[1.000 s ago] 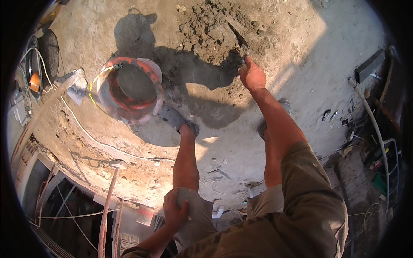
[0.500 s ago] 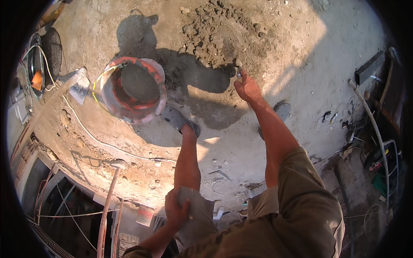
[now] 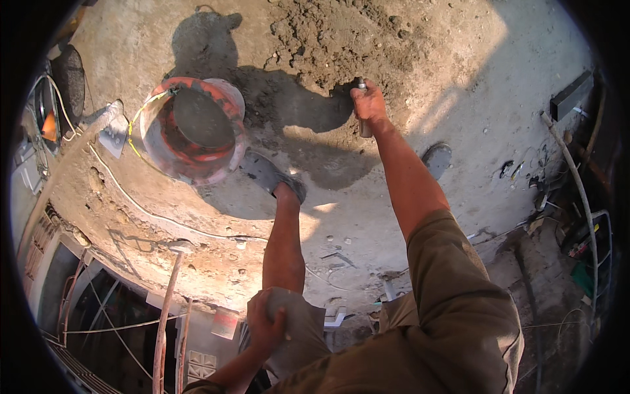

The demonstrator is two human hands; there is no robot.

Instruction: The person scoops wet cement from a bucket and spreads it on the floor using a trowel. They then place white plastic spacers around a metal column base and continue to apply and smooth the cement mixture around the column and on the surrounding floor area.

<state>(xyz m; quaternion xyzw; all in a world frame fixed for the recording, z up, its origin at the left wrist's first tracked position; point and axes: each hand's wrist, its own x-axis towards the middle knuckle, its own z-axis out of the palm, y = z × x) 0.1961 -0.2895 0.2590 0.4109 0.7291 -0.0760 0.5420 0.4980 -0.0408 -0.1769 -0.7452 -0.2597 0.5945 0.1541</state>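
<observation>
My right hand (image 3: 370, 104) grips the handle of a trowel (image 3: 361, 84) at the near edge of a pile of wet mortar (image 3: 338, 46); the blade is mostly hidden. My left hand (image 3: 262, 315) is curled over my left knee, on the grey shorts. To the left of my left foot (image 3: 269, 176) stands a stained red bucket (image 3: 193, 85) with grey mix in it and a yellow cord at its handle. My right foot (image 3: 436, 161) is behind and right of my forearm.
A hoe (image 3: 111, 134) with a long handle lies left of the bucket, near cables and dark clutter. Another long-handled tool (image 3: 172, 276) is at the lower left. A black metal tube (image 3: 566, 98), a pale pole (image 3: 569, 157) and scrap lie along the right side.
My right hand moved down toward me from the pile, then forward and left again, turning the trowel so its blade no longer shows as before. My left hand stays on the knee.
</observation>
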